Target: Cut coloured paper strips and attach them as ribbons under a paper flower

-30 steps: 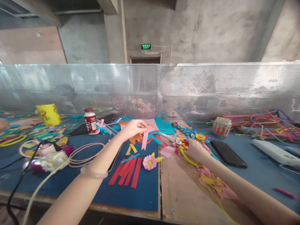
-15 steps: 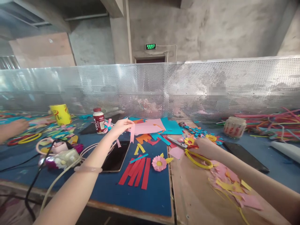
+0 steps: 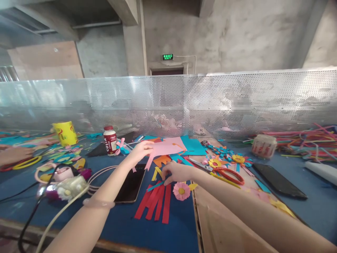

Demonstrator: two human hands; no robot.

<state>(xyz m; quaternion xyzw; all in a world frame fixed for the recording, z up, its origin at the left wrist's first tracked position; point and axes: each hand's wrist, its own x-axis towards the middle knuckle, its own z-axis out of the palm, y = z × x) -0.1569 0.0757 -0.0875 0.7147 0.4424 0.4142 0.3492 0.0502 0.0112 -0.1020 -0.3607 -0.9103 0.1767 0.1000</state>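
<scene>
My left hand [image 3: 140, 150] is raised over the blue mat [image 3: 123, 214] and pinches a narrow pink paper strip [image 3: 149, 161] that hangs down to the right. My right hand [image 3: 174, 172] reaches across to the several red paper strips [image 3: 155, 202], with its fingertips closing on a thin teal strip [image 3: 156, 186] at their upper end. A pink paper flower [image 3: 181, 190] with a yellow centre lies just right of that hand. Red-handled scissors [image 3: 218, 170] rest on the wooden board [image 3: 223, 225] behind my right forearm.
A black phone [image 3: 131, 184] lies under my left arm, another phone [image 3: 279, 180] at the right. A brown bottle [image 3: 110, 140], yellow tape roll [image 3: 63, 133], paper sheets [image 3: 171, 146] and paper flowers [image 3: 226, 160] stand further back. Another person's hand [image 3: 13, 154] is at far left. A perforated metal screen [image 3: 184, 102] bounds the table.
My right hand left the yellow ring by the scissors and crossed left to the red strips. My left hand stayed near the same place, still holding the pink strip.
</scene>
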